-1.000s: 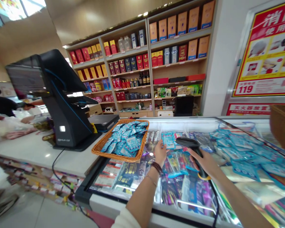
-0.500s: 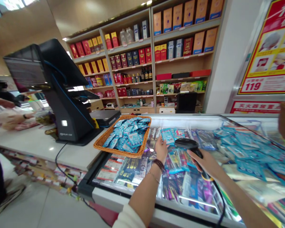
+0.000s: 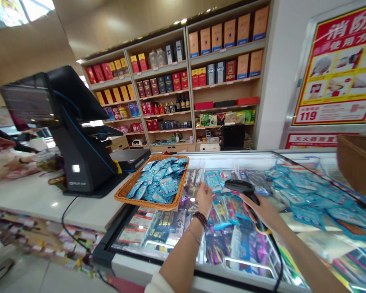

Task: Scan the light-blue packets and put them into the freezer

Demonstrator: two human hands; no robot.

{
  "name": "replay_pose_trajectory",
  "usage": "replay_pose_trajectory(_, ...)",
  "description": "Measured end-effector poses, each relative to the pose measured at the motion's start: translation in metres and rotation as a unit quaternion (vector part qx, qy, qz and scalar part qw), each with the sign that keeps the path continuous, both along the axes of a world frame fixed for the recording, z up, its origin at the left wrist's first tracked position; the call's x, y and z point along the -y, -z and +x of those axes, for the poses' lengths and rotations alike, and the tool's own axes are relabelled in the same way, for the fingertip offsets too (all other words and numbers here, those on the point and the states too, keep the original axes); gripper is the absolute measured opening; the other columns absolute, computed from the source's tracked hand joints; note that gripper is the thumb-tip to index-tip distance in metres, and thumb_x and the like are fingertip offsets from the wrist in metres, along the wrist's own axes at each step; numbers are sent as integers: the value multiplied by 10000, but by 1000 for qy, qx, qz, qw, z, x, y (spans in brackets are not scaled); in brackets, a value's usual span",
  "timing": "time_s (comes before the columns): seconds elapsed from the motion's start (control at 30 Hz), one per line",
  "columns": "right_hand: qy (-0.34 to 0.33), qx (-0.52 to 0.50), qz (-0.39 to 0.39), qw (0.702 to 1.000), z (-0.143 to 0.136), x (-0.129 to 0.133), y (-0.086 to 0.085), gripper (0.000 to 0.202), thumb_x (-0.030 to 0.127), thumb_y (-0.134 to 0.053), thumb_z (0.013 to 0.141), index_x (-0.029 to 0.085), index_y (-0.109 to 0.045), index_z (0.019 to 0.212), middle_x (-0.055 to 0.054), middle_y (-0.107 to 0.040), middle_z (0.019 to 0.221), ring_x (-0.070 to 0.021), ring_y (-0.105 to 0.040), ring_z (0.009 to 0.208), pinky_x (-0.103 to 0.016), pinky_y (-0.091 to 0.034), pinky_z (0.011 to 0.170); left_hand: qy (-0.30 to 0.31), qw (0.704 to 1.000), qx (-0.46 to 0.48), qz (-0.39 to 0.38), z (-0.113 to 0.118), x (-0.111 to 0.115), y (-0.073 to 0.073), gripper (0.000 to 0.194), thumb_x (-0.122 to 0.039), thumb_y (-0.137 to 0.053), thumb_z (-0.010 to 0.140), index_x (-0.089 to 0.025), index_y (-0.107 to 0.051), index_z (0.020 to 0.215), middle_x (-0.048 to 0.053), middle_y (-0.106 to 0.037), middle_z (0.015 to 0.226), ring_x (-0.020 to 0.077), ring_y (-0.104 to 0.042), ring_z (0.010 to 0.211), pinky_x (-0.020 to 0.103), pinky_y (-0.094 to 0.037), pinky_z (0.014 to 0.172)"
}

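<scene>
My left hand (image 3: 204, 199), with a beaded bracelet at the wrist, is closed on the edge of a small blue packet (image 3: 212, 180). The packet is held up over the glass-topped freezer (image 3: 146, 266). In my right hand (image 3: 264, 212) is a black handheld barcode scanner (image 3: 239, 186), its head pointing left toward the packet. Its cable (image 3: 277, 260) hangs down past the freezer's front. Left of my hands, a wicker basket (image 3: 125, 199) holds a heap of similar blue packets (image 3: 160, 179). More blue packets (image 3: 308, 191) lie piled on the right.
A checkout terminal (image 3: 85, 162) stands on the white counter (image 3: 45, 199) at left. At the far left edge, a person's hand (image 3: 24, 160) is beside a plastic bag. Shelves (image 3: 189, 61) of boxes line the back. A brown basket (image 3: 358, 162) sits at right.
The view has tilted up and turned slightly right. My left hand still grips the packet, and the scanner stays in my right hand with its head close to the packet.
</scene>
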State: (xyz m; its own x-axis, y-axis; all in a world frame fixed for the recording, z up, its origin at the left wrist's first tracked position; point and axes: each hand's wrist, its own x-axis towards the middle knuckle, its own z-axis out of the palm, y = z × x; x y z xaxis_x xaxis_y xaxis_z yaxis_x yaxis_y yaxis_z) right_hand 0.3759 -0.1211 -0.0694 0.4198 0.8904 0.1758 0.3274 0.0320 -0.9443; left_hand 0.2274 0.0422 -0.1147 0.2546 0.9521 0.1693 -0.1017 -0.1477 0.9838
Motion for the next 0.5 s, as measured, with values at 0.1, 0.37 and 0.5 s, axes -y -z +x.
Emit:
replay_pose_trajectory(0.1,43,-37,19,998,19,15,-1,471,652,-639,833,245,-530,621,46,-521,414,-109,-446,318,-258,-322,377,11,1000,-23,16,13,10,-4,329,-280,-701,849,-182,-682,1162,84,-743,1013,185,-699,826,336,-629,785)
replay_pose_trajectory(0.37,192,-51,8,980,91,80,-7,499,684,-679,748,234,-547,577,33,-536,434,-113,-473,328,-258,-350,369,200,979,-7,-47,98,58,-14,169,-223,-740,785,-174,-704,943,32,-692,864,147,-663,773,268,-597,727)
replay_pose_trajectory(0.5,235,-46,9,971,119,110,-5,510,687,-691,748,231,-544,575,37,-529,420,-107,-471,326,-253,-354,377,248,967,-34,-37,145,77,-19,154,-217,-760,760,-170,-718,901,23,-686,785,134,-632,688,237,-543,639)
